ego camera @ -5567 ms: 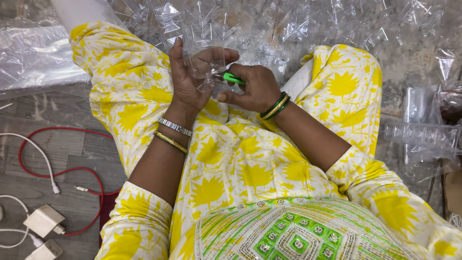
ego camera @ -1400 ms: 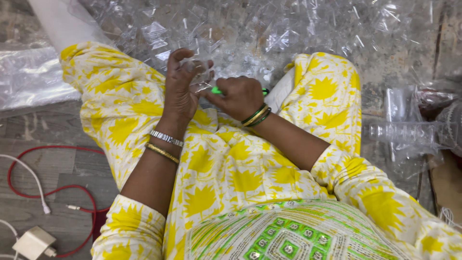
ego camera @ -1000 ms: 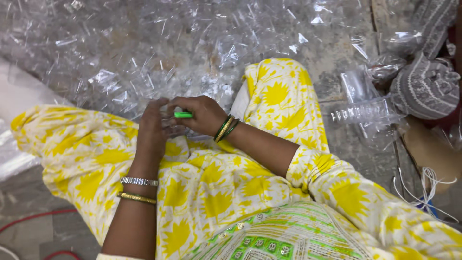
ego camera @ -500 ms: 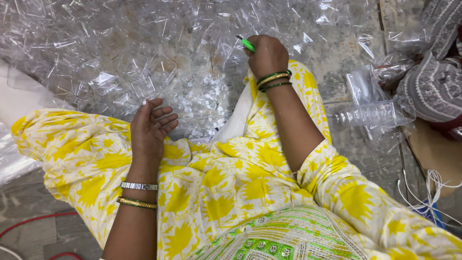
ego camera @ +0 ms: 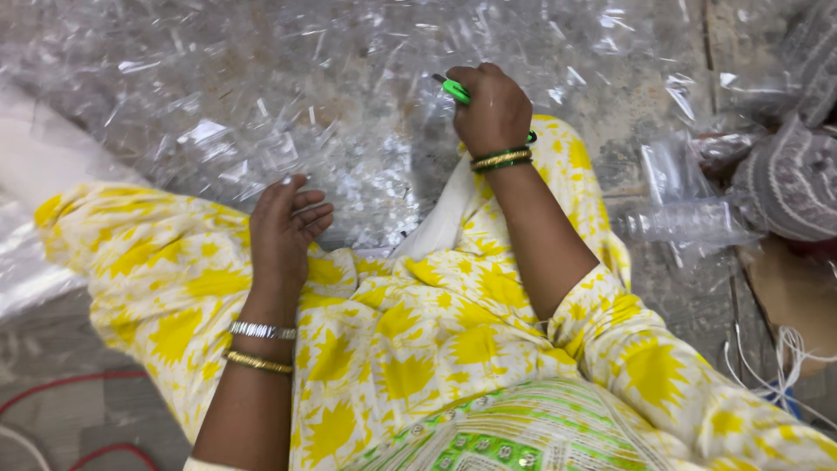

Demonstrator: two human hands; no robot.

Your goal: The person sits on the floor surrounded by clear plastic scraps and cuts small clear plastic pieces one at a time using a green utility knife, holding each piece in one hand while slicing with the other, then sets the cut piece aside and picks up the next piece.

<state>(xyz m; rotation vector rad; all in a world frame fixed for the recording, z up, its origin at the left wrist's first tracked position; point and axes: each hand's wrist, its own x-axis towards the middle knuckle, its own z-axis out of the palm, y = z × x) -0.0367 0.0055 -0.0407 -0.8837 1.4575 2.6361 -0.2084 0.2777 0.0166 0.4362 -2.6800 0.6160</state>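
Head view: the right hand grips what looks like a green cutter over clear plastic scraps; the left hand rests empty, fingers loose, beside them. Blade best kept pointed away.

Left hand lies palm-down, fingers loosely spread, empty. Right hand is extended forward, fingers curled into a fist; bangles on both wrists.

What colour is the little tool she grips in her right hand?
Bright green: the tool pokes out of the closed right hand, seen best in the head view.
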